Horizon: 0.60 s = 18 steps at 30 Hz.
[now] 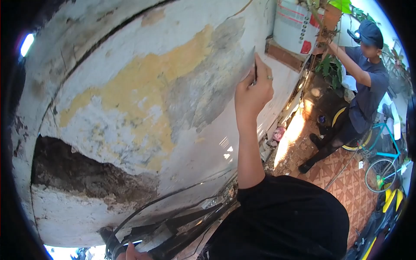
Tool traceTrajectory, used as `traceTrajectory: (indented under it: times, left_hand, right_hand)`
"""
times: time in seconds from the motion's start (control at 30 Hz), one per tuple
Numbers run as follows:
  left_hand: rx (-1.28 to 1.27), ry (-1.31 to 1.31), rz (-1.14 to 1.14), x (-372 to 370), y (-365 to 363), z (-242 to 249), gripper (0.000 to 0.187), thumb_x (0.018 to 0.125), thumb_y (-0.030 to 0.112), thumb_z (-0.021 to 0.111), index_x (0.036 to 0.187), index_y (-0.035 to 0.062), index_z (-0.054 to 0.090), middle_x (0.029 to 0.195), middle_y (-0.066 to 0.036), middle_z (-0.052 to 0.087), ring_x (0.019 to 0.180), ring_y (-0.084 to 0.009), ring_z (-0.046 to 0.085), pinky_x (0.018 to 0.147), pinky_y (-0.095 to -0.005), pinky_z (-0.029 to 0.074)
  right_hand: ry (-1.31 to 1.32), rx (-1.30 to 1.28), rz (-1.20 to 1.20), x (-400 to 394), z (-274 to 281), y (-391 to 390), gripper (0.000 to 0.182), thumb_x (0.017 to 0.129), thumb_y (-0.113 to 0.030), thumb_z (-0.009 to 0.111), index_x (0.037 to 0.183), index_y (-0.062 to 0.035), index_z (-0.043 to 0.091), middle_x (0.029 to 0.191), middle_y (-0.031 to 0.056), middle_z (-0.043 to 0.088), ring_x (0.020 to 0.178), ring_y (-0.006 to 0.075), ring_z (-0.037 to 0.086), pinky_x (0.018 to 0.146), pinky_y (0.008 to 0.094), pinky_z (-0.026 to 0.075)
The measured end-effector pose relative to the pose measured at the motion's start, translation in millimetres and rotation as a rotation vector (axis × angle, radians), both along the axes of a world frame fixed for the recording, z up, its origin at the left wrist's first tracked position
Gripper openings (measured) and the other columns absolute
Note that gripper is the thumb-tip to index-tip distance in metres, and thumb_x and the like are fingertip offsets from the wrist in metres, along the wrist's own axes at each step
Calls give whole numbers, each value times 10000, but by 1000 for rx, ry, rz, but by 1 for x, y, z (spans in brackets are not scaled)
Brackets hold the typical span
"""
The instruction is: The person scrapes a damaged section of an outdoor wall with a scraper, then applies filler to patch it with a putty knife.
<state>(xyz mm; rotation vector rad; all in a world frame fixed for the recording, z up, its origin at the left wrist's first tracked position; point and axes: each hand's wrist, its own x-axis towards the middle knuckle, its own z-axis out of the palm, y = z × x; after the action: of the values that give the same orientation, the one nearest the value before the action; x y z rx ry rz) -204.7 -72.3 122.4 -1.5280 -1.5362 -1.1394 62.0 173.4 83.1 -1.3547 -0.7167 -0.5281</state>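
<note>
My right hand (255, 86) is raised against the wall (203, 151), its fingers closed around a thin scraper-like tool (255, 58) whose tip points up beside the peeled area. Yellow paint (147, 78) and grey plaster (208, 82) show through the white coat to the left of this hand. At the bottom edge my left hand (133, 253) is only partly in view, next to a black cable (125, 223); its fingers are mostly cut off, and what it may hold cannot be made out.
A person (368, 78) in dark clothes stands at the right near plants (331, 67). A white bucket (294, 26) rests on a brick ledge (284, 55). A teal bicycle (390, 141) stands on the tiled floor (342, 182). Low on the wall is a dark broken hollow (82, 171).
</note>
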Motion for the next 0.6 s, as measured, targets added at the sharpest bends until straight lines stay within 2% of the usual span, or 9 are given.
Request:
traceTrajectory:
  times: [0.13,0.2,0.4,0.53,0.6]
  left_hand:
    - [22,32,22,-3,-1,-3,115,866,47,624,861,-17,720,745,-107,673,642,-212,564,685,-366,436]
    - [40,44,46,-5,-3,-5,109,860,55,639,842,-21,715,728,-111,669,631,-205,567,688,-372,445]
    - [53,28,-14,-11,-3,-9,105,847,28,621,839,-16,715,685,-100,651,592,-202,545,658,-362,423]
    - [56,30,-38,-9,-2,-9,114,849,26,613,829,-1,722,656,-87,636,566,-188,510,648,-365,404]
    - [42,38,-35,-8,-1,-8,113,851,34,617,828,0,723,654,-81,634,562,-185,504,650,-363,402]
  right_hand:
    - [33,35,111,10,-5,-8,395,839,79,512,1184,-72,630,1042,158,631,918,278,638,746,331,493]
    - [86,40,268,13,-5,-14,533,717,116,510,1225,-30,581,1089,186,609,1006,352,606,846,382,493]
    - [-26,130,410,-22,-12,-37,584,685,144,511,1253,10,545,1162,185,588,1060,350,595,886,376,490]
    - [-71,99,358,-26,-8,-34,605,664,147,529,1254,14,539,1188,177,579,1037,335,615,830,360,519]
    - [-42,36,284,-24,-1,-32,614,643,137,562,1244,15,544,1190,171,579,985,319,641,742,341,545]
